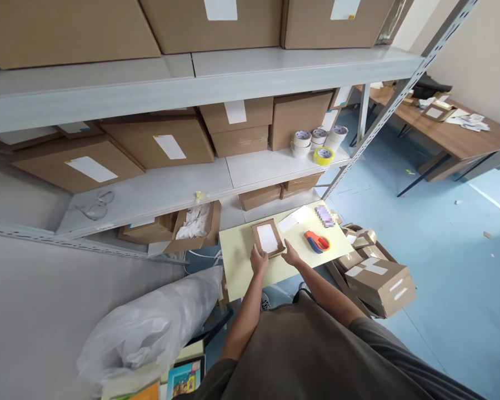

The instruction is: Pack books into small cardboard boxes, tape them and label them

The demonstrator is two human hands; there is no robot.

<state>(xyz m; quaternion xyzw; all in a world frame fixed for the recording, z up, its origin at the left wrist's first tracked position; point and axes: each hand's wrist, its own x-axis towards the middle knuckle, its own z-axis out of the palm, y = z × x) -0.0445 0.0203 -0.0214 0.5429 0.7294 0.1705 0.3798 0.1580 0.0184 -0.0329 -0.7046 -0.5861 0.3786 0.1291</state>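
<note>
At the desk (pixel 239 266): pale yellow top, the near end of it under the person's hands, the far end against the shelving.

Left hand (pixel 258 260): fingers curled over the near edge of the kraft box (pixel 257 229), gripping it.

Right hand (pixel 292 254): fingers against the box's near right corner; cannot tell whether gripping or only touching.

Box: shallow, lying flat on the desk between the hands, with a white sheet (pixel 267 238) filling most of its opening.

Beside the box: loose white papers (pixel 294 219) just beyond it; a red and blue tape gun (pixel 316 242) to its right; a purple item (pixel 325 216) near the far corner, too blurred to tell.

Open carton (pixel 200 243): under the shelf (pixel 150 197), past the desk's far left corner, holding crumpled white paper (pixel 194 222).

Shelf above: tape rolls (pixel 312 141), one yellow, stand at its right end.

Floor cartons (pixel 379 286): piled just off the desk's right edge, with white labels.

Room: the tape gun sits near the right hand; the desk's left edge lies a little past the left hand; a white plastic sack (pixel 150 328) bulges beside that edge; blue floor (pixel 450 261) runs open beyond the cartons.
</note>
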